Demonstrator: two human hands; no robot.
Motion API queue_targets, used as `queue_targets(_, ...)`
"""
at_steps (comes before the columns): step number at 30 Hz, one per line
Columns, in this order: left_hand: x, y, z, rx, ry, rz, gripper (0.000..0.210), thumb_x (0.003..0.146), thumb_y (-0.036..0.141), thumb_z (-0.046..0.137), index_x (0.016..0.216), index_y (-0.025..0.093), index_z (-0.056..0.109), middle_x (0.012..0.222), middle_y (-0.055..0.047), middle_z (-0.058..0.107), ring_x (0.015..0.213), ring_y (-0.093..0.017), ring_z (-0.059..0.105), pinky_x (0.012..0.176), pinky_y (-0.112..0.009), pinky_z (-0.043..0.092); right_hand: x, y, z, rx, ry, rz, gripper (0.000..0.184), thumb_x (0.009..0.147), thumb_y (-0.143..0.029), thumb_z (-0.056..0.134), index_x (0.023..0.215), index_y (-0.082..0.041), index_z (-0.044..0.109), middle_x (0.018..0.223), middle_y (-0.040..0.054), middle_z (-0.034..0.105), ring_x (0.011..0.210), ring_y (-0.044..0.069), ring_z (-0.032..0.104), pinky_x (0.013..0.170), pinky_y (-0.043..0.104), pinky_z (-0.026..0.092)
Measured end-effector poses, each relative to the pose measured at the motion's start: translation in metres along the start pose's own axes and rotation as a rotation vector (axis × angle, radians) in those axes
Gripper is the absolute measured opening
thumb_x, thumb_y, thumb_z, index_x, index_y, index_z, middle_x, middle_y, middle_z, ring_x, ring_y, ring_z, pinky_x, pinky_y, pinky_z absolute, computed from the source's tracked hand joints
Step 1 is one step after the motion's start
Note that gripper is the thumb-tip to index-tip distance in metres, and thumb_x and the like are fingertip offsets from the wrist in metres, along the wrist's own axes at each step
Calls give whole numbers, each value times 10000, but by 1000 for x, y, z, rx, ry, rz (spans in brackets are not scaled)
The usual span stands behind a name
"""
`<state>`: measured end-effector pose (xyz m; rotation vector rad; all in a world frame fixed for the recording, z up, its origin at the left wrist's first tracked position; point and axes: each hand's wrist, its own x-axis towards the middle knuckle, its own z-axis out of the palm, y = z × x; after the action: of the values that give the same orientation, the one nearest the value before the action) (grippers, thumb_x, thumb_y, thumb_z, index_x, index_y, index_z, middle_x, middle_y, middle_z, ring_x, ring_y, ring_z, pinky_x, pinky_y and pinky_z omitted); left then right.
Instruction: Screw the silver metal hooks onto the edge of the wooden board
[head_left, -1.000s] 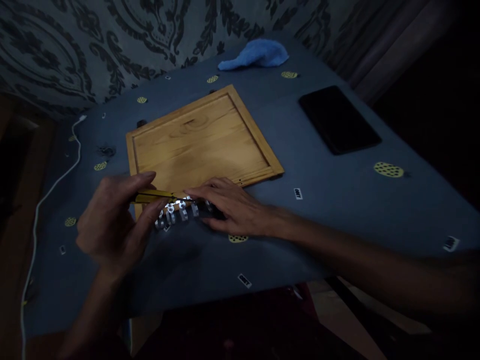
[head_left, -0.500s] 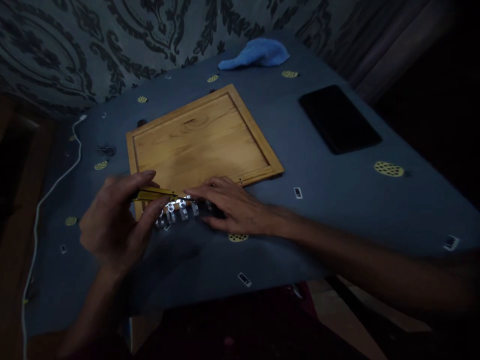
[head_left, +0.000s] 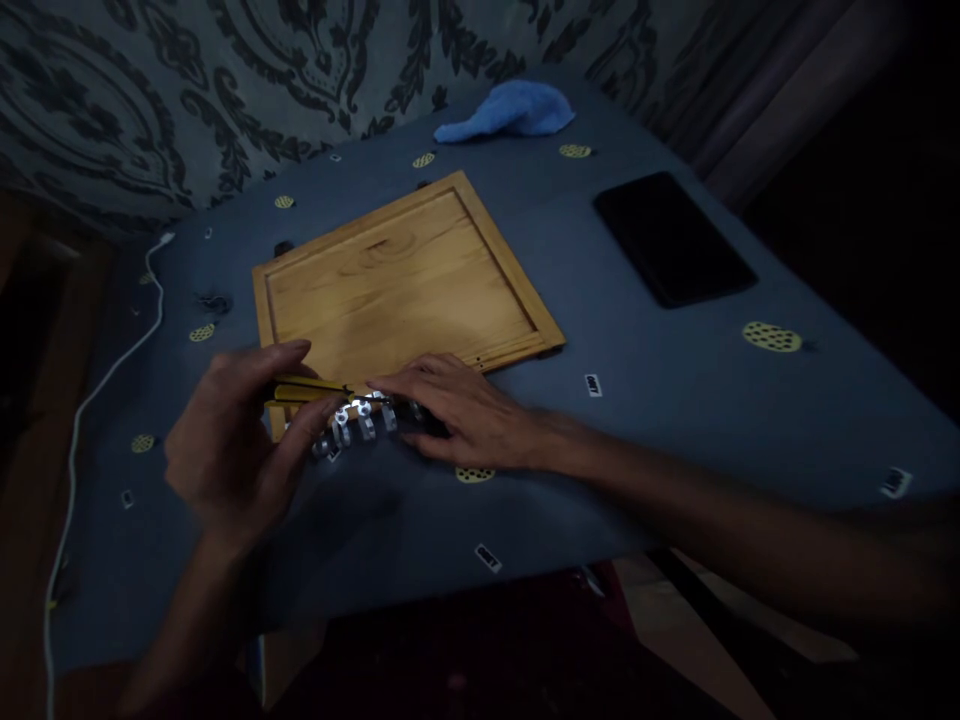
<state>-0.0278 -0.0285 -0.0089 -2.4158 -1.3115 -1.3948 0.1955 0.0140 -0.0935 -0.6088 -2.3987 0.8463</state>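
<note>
Dimly lit, your blue-grey tabletop [head_left: 675, 430] is pineapple-printed. Your left hand [head_left: 229, 440] pinches a yellow-handled screwdriver [head_left: 311, 391], its shaft above shiny metal pieces [head_left: 366, 420] at the near edge of a wooden panel [head_left: 397, 280]. Your right hand [head_left: 465, 415] curves beside them, grip unclear. Beyond lie a blue cloth [head_left: 517, 108] and, rightward, a black slab [head_left: 675, 238].

Between the wooden panel [head_left: 397, 280] and the black slab [head_left: 675, 240] a hand could pass, but along the panel's near edge the left hand [head_left: 229, 445], yellow-handled tool [head_left: 300, 392], metal pieces [head_left: 366, 424] and right hand [head_left: 472, 415] obstruct the way.
</note>
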Motion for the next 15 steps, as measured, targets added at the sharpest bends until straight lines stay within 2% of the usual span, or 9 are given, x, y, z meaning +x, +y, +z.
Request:
queue_targets(4,-2,3,4,-131,35,-107,572,804,149,855,1313,346,684,1085,0,732,881,-173,754,753,-340,655,0,0,0,32,15,-11,623,994,-322,578,1581,-222,395,1297,131,649,1179,307,524,1010,513,463)
queue_targets(7,-4,3,3,-154,-10,-133,546,840,139,818,1317,363,672,1098,0,724,896,-172,756,756,-342,667,-1,-1,-1,36,16,-12,612,1000,-318,573,1579,-220,402,1313,134,648,1182,304,522,1014,506,461)
queue_targets(12,-4,-1,0,47,-36,-26,579,866,169,800,1365,406,627,1097,18,745,929,-182,733,750,-349,648,0,0,0,28,33,-35,564,988,-274,581,1536,-213,461,1325,126,659,1180,300,531,1010,503,468)
queue_targets(15,-3,-2,-1,71,-33,9,576,877,168,786,1368,424,625,1120,23,743,929,-182,709,750,-355,627,0,0,0,33,34,-46,524,990,-257,570,1502,-178,499,1315,137,666,1186,298,536,1008,497,470)
